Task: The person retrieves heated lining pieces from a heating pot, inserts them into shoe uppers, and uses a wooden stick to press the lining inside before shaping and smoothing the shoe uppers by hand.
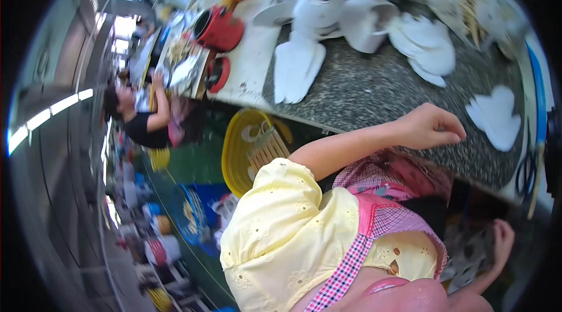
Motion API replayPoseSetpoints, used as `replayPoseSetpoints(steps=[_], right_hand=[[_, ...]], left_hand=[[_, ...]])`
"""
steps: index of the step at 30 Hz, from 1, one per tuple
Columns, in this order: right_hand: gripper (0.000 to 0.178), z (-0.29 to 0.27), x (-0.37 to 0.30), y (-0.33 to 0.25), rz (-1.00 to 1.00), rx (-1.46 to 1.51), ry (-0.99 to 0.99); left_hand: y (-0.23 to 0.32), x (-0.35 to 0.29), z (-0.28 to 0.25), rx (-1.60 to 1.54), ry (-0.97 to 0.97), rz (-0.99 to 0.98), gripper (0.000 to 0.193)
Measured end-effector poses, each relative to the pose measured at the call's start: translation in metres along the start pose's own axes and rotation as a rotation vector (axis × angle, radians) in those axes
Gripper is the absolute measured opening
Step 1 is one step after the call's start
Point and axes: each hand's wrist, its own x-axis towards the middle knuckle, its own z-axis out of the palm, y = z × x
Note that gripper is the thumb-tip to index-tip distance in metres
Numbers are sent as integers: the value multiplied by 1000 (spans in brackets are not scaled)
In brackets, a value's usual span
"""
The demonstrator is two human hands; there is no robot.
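My left hand (433,127) is above the near edge of a speckled dark worktop (363,86), its fingers curled in toward the thumb. Nothing shows in it. Closest to it on the worktop is a small stack of flat white rounded pieces (495,117). Lower down, beside my body, is my right hand (502,244), blurred, near a grey-and-white patterned heap (471,253) below the worktop's edge. Whether it grips anything is unclear. More flat white pieces lie in a fanned stack (424,45) and another stack (298,72) farther back.
Curved white pieces (366,22) pile up at the back. Scissors (525,162) lie at the right edge by a blue strip (537,95). A red pot-like container (218,29) stands on the left table. A yellow basket (234,142) sits below; another person (146,116) works farther left.
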Motion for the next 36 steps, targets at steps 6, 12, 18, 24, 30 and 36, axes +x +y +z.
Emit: replayPoseSetpoints(steps=[6,12,18,24,30,36], right_hand=[[31,69,88,-269,-679,36,-519],[33,132,213,-356,-896,-13,39],[34,172,339,-409,-1056,-100,567],[19,155,404,-415,-940,-153,332],[14,156,422,-419,-940,-206,395],[17,161,448,-407,-961,-257,466]], left_hand=[[-22,-54,-93,555,815,119,26],[-31,-16,-161,1036,812,343,20],[-48,53,-178,1375,772,286,15],[-61,77,-183,1718,677,235,5],[-49,36,-173,1763,512,313,6],[-10,-25,-170,1655,745,235,13]])
